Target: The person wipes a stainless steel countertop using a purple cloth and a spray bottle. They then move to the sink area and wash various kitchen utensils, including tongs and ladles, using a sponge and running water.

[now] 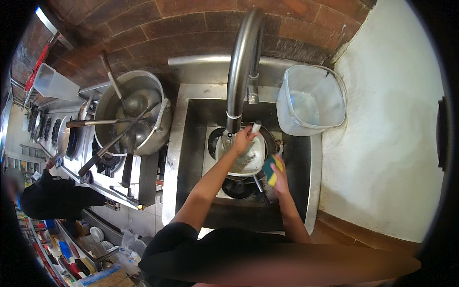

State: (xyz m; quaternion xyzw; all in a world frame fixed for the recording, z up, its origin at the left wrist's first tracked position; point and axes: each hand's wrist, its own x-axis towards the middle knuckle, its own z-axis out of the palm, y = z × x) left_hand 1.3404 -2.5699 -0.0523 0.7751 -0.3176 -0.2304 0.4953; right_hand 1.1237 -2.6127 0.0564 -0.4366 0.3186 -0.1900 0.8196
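My left hand (244,139) is closed around a utensil with a white handle (256,126), right beside the end of the curved steel faucet (235,79). Its working end is hard to make out. Below it sits a white plastic container (255,165) with cloudy water and some utensils inside. My right hand (281,177) grips a green and yellow scouring sponge (271,168) just right of the container. Pans lie under and around the container in the steel sink (195,172), among them a dark pan (238,189); a pan handle (261,190) points toward me.
A clear plastic bucket (311,107) stands at the sink's back right corner, by a white wall (380,125). Left of the sink, a large metal pot (163,132) holds several ladles with handles jutting out. Farther left, a person in black (57,197) stands at the stove.
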